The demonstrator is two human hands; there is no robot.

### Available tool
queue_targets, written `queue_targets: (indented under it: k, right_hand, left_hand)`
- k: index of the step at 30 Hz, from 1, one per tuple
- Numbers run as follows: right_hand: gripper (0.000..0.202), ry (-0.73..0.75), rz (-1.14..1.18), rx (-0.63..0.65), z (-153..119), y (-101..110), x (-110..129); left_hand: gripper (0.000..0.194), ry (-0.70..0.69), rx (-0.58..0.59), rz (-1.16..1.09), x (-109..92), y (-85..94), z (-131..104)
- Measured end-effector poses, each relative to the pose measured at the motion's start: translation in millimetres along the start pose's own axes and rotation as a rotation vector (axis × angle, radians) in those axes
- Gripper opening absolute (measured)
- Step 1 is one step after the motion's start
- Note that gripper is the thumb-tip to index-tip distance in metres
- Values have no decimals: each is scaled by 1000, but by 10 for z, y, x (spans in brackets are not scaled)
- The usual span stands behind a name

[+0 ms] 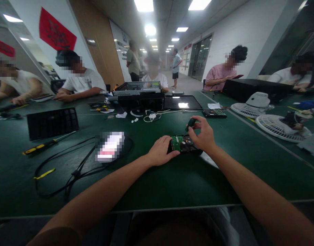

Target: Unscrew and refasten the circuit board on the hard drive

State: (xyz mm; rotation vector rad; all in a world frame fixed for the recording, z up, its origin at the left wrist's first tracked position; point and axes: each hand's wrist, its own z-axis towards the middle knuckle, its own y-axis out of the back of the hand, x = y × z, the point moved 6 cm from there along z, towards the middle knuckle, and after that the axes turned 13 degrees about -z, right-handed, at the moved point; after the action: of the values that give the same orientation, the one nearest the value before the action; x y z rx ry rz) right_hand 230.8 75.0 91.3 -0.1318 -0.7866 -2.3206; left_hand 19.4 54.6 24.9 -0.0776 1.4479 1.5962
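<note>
A hard drive (189, 145) lies on the green table in front of me, its green circuit board (176, 142) facing up. My left hand (160, 150) grips the drive's left end, thumb along the near edge and fingers over the far side. In my right hand (203, 134) is a small screwdriver (190, 123) with a dark green handle, pinched between thumb and fingers. Its shaft slants down to the board's right part; whether the tip sits in a screw is too small to tell. A pale sheet (209, 160) lies partly under my right wrist.
To the left are a looped black cable (76, 173), a blurred-out lit screen (110, 147), a yellow-black screwdriver (40, 147) and a black panel (53, 123). Ahead stand an opened metal case (137, 88) and another drive (214, 113). White fan parts (277, 127) lie right. Several people sit around the table.
</note>
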Motion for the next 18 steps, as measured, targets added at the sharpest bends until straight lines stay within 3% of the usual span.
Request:
queue_targets:
  k: [18]
  right_hand:
    - [47, 3, -76, -23, 6, 10, -12]
  left_hand:
    - [80, 24, 5, -18, 9, 12, 1]
